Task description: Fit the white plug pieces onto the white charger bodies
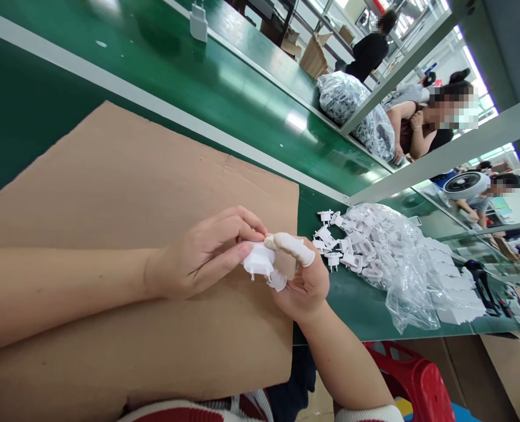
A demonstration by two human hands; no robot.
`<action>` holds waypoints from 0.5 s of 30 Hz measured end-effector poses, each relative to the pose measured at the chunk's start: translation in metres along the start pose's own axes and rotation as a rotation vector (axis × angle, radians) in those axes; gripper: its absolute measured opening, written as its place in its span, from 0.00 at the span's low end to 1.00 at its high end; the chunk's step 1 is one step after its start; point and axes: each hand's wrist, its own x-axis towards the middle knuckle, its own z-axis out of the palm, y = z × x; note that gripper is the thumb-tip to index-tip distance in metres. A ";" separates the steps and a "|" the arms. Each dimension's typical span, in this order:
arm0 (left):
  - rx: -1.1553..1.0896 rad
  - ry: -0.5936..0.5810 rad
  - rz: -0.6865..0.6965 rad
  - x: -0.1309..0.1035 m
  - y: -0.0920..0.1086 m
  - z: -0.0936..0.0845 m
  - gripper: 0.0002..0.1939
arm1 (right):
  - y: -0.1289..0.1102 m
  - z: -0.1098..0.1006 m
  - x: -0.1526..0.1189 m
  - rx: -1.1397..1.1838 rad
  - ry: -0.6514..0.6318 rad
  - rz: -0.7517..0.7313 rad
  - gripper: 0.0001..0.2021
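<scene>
A white two-pin plug piece [259,258] is held between both hands above a brown cardboard sheet [163,181], its metal pins pointing down toward me. My left hand [207,252] pinches its left and upper edge with thumb and fingertips. From the right, my right hand [306,272] grips the other side, white finger cots on its thumb and a finger. Part of the plug's right end is hidden behind those covered fingers.
Several loose white plug pieces [330,240] lie right of the cardboard, by a clear plastic bag [383,246] full of them. A white charger [198,23] stands on the green belt. Beyond a metal frame [440,140] sit co-workers. A red stool [418,381] is below right.
</scene>
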 end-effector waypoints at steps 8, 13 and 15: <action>-0.119 -0.101 -0.389 0.009 0.001 0.002 0.24 | 0.007 0.004 -0.004 0.054 -0.009 0.074 0.40; -0.220 -0.109 -0.496 0.008 -0.002 0.001 0.27 | 0.006 -0.001 0.000 0.089 -0.070 0.154 0.37; -0.265 -0.112 -0.517 0.007 -0.004 0.001 0.29 | 0.005 -0.002 0.002 0.090 -0.059 0.216 0.33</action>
